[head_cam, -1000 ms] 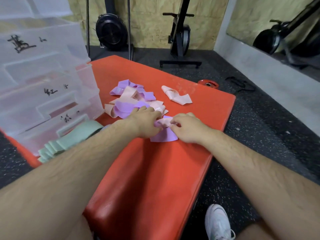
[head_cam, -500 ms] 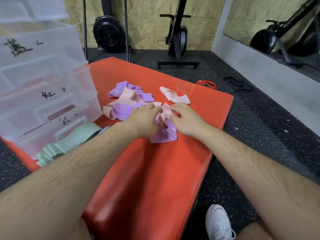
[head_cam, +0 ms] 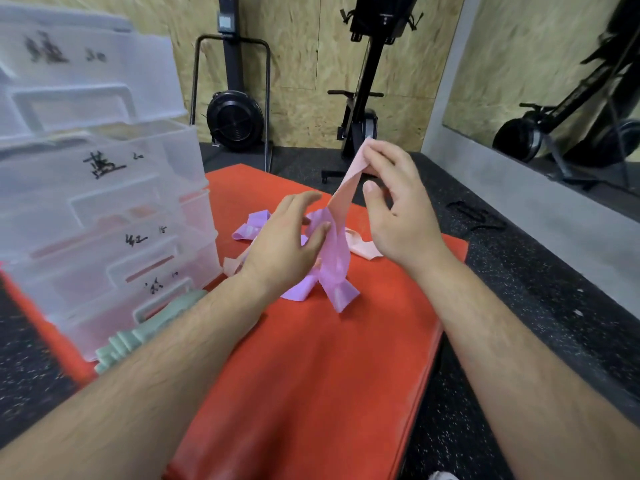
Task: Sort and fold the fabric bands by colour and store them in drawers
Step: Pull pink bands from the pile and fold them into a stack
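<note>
My right hand (head_cam: pixel 398 216) pinches the top end of a pale pink band (head_cam: pixel 343 188) and holds it up above the red mat (head_cam: pixel 311 375). The pink band hangs down into a purple band (head_cam: pixel 334 268) that is tangled with it and partly lifted off the mat. Gripping the purple band's upper part between thumb and fingers is my left hand (head_cam: pixel 284 240). More purple bands (head_cam: pixel 251 226) and pink bands (head_cam: pixel 365 249) lie behind my hands. Folded green bands (head_cam: pixel 138 336) lie by the drawers.
A translucent plastic drawer unit (head_cam: pixel 104 202) with handwritten labels stands on the mat's left side. Black speckled floor surrounds the mat. Rowing machines (head_cam: pixel 235 119) stand against the wooden back wall. A grey ledge runs along the right. My white shoe (head_cam: pixel 441 475) shows at the bottom.
My right hand has risen from the mat, pulling a pink band upward. The purple band has come up with it, held by my left hand. The camera has moved closer.
</note>
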